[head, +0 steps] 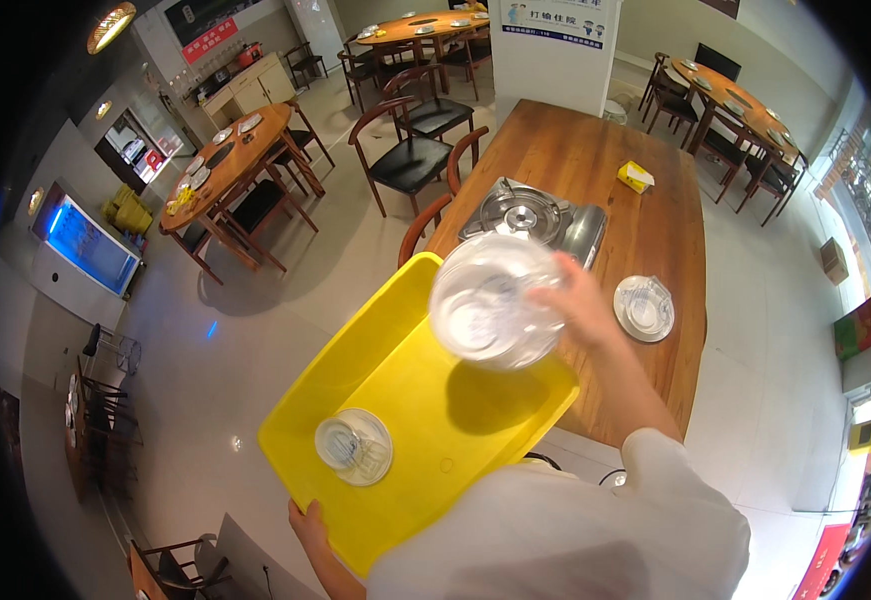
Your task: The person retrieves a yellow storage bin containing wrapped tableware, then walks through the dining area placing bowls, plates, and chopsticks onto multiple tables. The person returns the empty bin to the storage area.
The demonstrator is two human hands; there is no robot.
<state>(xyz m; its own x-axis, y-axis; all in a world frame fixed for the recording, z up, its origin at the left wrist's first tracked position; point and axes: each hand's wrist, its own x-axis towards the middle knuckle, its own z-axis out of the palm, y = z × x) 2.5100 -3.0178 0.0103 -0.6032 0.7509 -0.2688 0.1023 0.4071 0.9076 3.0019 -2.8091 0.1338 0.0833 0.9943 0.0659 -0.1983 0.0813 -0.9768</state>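
Observation:
My left hand (pixel 311 525) grips the near left edge of a yellow plastic tray (pixel 398 517), its fingertips showing over the rim. A plastic-wrapped set of white tableware (pixel 491 307) is in my right hand (pixel 574 300), held above the tray's far end and casting a shadow on it. This set is blurred, so its separate pieces are hard to make out. Another wrapped tableware set (pixel 356 448) rests inside the tray near its left end. To the right of my right hand, a third wrapped set (pixel 644 308) lies on the wooden table (pixel 653 240).
A portable gas stove (pixel 521 216) sits on the wooden table, and a yellow tissue pack (pixel 635 177) lies farther back. A chair (pixel 420 225) is against the table's left side. A white pillar (pixel 554 56) rises at its far end. Other set tables (pixel 229 161) stand around the room.

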